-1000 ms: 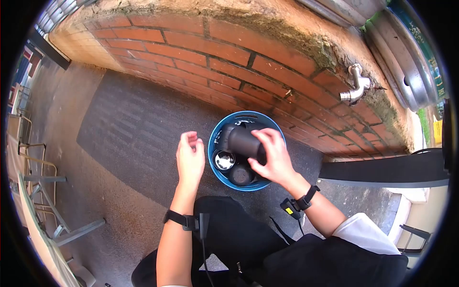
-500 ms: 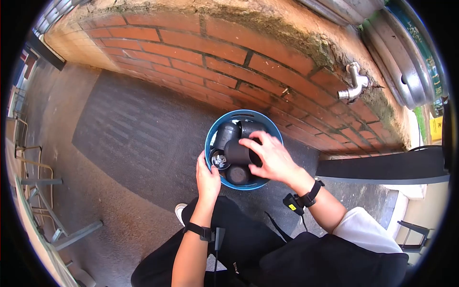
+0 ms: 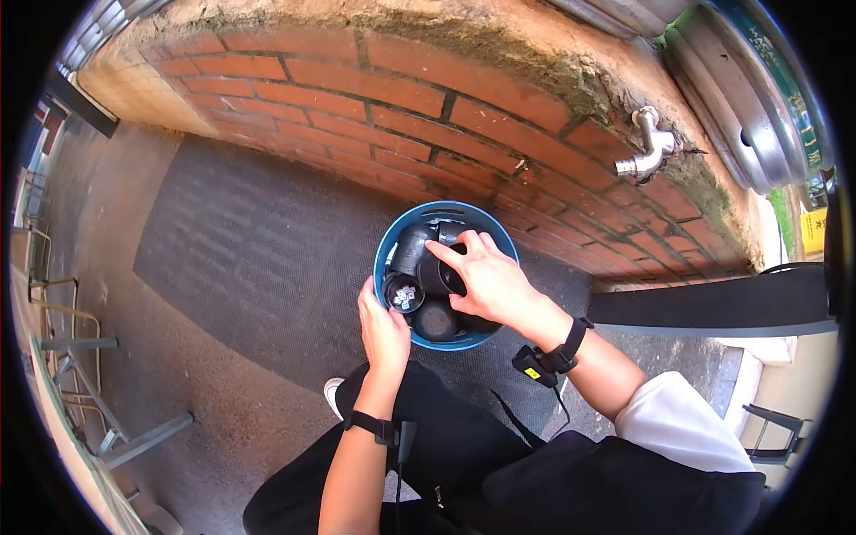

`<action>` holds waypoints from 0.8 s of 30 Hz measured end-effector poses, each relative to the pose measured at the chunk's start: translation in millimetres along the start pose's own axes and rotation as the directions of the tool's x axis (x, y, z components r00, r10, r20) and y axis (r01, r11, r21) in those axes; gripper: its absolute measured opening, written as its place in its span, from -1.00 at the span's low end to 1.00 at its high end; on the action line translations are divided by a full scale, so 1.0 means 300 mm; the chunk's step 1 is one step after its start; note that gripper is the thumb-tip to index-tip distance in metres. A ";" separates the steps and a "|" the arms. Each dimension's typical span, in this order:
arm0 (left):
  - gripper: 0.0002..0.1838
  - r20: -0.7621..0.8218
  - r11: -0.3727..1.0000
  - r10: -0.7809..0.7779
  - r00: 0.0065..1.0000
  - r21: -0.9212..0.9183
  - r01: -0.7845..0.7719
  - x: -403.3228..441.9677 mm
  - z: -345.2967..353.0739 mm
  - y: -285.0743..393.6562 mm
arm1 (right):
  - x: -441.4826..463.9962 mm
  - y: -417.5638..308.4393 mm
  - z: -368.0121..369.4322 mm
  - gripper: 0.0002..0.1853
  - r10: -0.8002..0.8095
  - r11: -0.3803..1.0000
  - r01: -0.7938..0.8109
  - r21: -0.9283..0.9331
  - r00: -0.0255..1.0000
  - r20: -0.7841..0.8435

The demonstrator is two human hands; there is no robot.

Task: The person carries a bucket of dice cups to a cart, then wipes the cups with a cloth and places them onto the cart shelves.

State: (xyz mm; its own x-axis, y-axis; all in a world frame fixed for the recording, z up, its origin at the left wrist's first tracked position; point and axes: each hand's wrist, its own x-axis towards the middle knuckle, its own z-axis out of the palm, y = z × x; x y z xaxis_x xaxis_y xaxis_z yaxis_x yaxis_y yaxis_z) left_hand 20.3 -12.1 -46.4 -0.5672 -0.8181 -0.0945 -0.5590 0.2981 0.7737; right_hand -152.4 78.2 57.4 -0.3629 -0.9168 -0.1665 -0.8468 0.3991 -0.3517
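Note:
A round blue bucket stands on the dark mat and holds several black cups. My right hand is over its right side, with fingers and thumb around a black cup that lies among the others. Against the outer left rim rests my left hand, its thumb at the edge and its fingers along the side. Near that thumb, an upright cup has small whitish pieces inside. Another black cup lies at the upper left, and one more is at the bottom.
Behind the bucket runs a brick wall with a metal tap. Metal kegs stand on its top at the right. A black bench-like slab is at the right, and metal table legs are at the left.
My left hand has moved right from beside the bucket onto its rim. My right hand has lowered the black cup, which was tilted above the others, in among them.

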 end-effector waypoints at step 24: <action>-0.69 0.676 -0.139 -0.524 0.519 -0.669 0.731 -0.242 0.146 0.096 | 0.104 0.412 0.235 -0.71 0.372 0.839 -0.271 0.473 0.919 -0.133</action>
State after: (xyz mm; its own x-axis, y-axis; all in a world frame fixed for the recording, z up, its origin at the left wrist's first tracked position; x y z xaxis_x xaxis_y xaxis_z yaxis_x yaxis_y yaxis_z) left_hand 18.9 77.4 -44.6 -0.4100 -0.2483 -0.8776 0.0677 -0.9679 0.2422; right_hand -241.0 99.7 -56.1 -0.6997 -0.6960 -0.1616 -0.4279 0.5893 -0.6853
